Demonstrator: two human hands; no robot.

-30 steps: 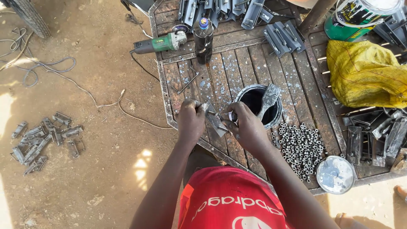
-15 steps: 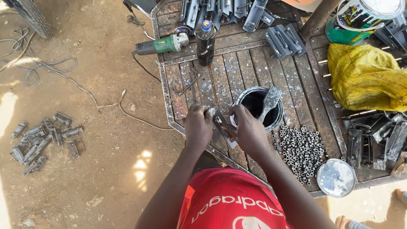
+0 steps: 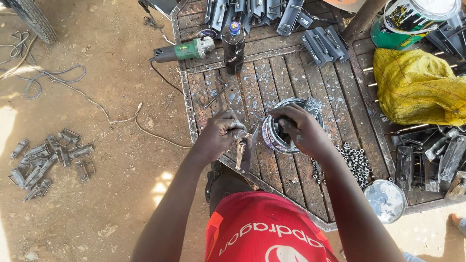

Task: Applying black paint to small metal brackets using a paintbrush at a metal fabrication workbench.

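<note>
The left hand (image 3: 218,136) has its fingers clamped on a metal bracket (image 3: 244,150). At its 3 o'clock, the right hand (image 3: 301,131) grips a brush (image 3: 310,106) over the paint tin (image 3: 275,138).

An outdoor metalwork yard: angle grinder (image 3: 187,50) at eleven o'clock, steel parts (image 3: 43,160) on dirt, plank bench (image 3: 286,73)

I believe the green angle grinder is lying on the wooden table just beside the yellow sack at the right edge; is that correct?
Not quite: the head view shows the green angle grinder at the wooden table's far left corner, beside the dark bottle. The yellow sack lies across the table at the right edge.
</note>
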